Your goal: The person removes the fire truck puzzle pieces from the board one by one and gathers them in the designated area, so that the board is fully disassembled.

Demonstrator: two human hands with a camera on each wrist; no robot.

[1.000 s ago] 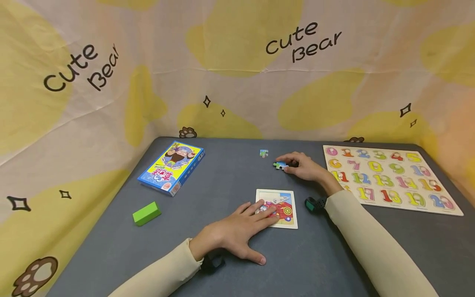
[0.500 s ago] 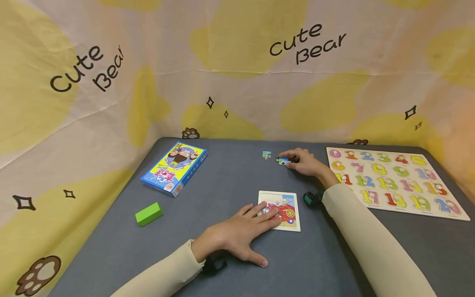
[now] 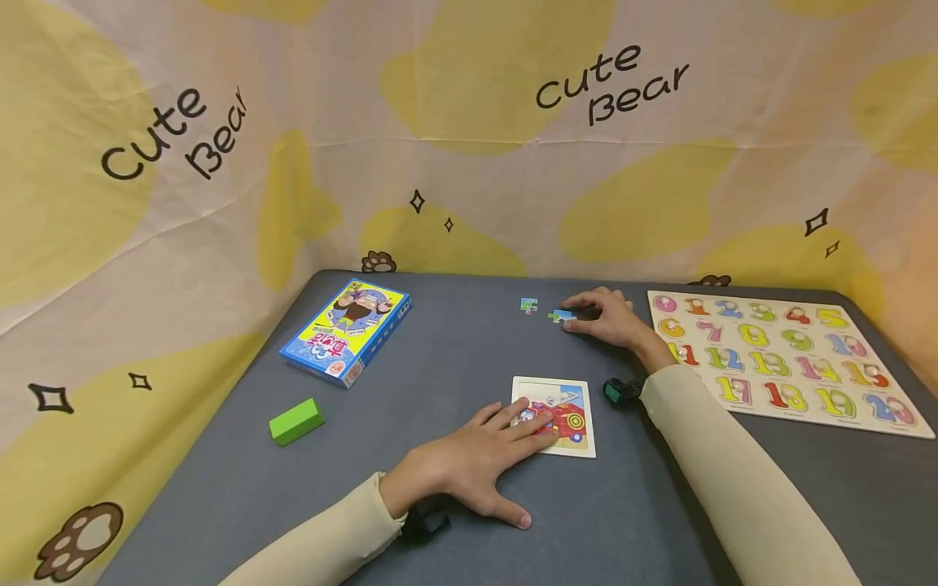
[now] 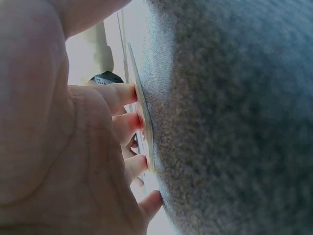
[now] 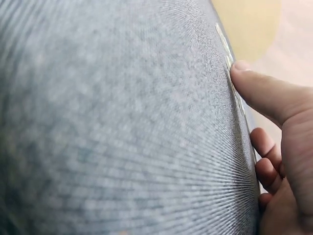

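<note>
My left hand (image 3: pixel 476 464) lies with spread, fairly straight fingers over a small white-framed picture puzzle (image 3: pixel 575 443) showing a red vehicle. In the left wrist view, the fingertips (image 4: pixel 142 161) press along the edge of this thin board (image 4: pixel 149 142). Farther back, my right hand (image 3: pixel 604 317) has its thumb and index finger on either side of a blue and green jigsaw piece (image 3: pixel 560 316), flat on the table. The right wrist view shows the thumb (image 5: pixel 242 66) against the piece's thin edge, with other fingers curled below. Another small jigsaw piece (image 3: pixel 528 305) lies just left of it.
A number board (image 3: pixel 787 358) occupies the right side, partly behind the right forearm. On the left lie a blue and yellow box (image 3: pixel 344 330) and a green block (image 3: pixel 296 422). Printed cloth (image 3: pixel 469 163) hangs behind the dark table (image 3: pixel 432 358).
My right hand has slid its jigsaw piece slightly toward the far edge, bringing it nearly level with the other piece. My left hand stays on the picture puzzle. The head view has shifted a little.
</note>
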